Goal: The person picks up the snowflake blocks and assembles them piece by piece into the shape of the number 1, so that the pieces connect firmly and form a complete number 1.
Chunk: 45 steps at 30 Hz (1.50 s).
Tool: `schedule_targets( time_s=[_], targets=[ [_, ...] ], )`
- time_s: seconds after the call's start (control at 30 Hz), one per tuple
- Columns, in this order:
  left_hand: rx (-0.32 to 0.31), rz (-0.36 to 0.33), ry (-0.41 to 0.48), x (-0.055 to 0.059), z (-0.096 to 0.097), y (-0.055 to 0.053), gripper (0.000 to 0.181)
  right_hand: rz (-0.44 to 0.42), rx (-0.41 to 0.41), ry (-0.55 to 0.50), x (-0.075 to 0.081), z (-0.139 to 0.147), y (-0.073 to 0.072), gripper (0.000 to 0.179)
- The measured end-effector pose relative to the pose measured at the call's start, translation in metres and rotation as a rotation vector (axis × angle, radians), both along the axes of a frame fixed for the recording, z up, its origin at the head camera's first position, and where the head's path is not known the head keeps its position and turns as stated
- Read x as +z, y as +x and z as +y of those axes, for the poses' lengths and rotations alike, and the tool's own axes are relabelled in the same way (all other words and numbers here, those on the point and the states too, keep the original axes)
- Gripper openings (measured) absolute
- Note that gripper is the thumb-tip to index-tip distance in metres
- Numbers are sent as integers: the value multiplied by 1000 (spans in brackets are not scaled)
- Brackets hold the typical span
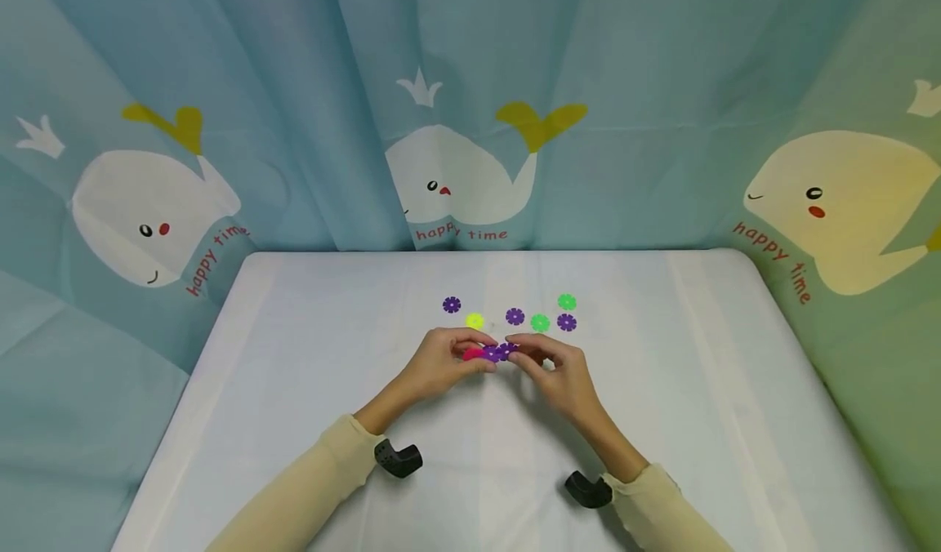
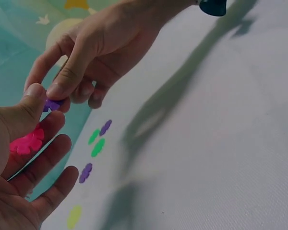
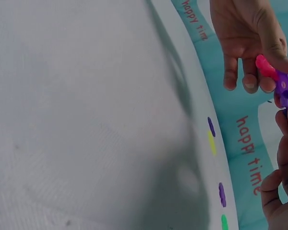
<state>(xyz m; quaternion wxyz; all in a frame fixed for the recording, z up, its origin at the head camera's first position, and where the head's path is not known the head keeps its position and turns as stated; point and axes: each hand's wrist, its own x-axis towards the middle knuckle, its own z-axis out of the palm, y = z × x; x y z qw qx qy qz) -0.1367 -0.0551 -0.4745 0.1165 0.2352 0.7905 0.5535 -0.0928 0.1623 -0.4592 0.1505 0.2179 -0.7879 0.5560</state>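
Observation:
Above the table, my left hand pinches a purple snowflake disc between thumb and fingers. A pink snowflake disc sits joined to that disc, partly covered by the left fingers in the head view. My right hand pinches a second purple snowflake disc by its edge with thumb and forefinger. Both purple discs meet between the hands; whether their slots are engaged cannot be told. In the left wrist view, the left hand's other fingers are spread apart below the pink disc.
Loose snowflake discs lie just beyond the hands on the white table: purple, yellow, another purple, two green and a further purple. A blue whale-print curtain stands behind the table.

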Motion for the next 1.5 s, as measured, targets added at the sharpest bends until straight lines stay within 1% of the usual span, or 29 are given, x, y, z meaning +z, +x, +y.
schedule_targets(
  time_s=[0.13, 0.23, 0.33, 0.5, 0.67, 0.73, 0.8, 0.93, 1.03, 1.27, 1.33, 1.5],
  targets=[
    [-8, 0, 17, 3, 1, -1, 29, 14, 2, -28, -14, 2, -5, 24],
    [-7, 0, 24, 4, 1, -1, 28, 2, 12, -47, -27, 4, -9, 24],
    [-6, -16, 29, 3, 1, -2, 27, -23, 24, -68, -31, 5, -10, 24],
    [-4, -23, 34, 1, 0, 0, 29, -37, 14, -86, -29, 3, -8, 23],
    [-13, -9, 28, 1, 1, 0, 30, -33, -12, -82, -24, -2, -7, 20],
    [-8, -1, 29, 1, 0, 0, 30, -44, -16, -93, -23, -3, -6, 19],
    [0, -3, 36, 0, 0, 0, 29, -56, -18, -104, -24, -4, -7, 19],
    [7, -35, 51, -2, 1, 0, 28, -66, -22, -129, -27, -4, -7, 19],
    [6, -51, 57, -4, 2, 0, 29, -50, -24, -137, -30, -4, -7, 19],
    [-14, -35, 71, -6, 0, -1, 28, -42, -8, -172, -31, -5, -8, 17],
    [-23, -30, 64, -6, 0, -2, 28, -46, -8, -167, -31, -5, -8, 18],
    [-34, -29, 55, -6, -1, -3, 27, -34, -13, -116, -33, -4, -9, 21]
  ],
)
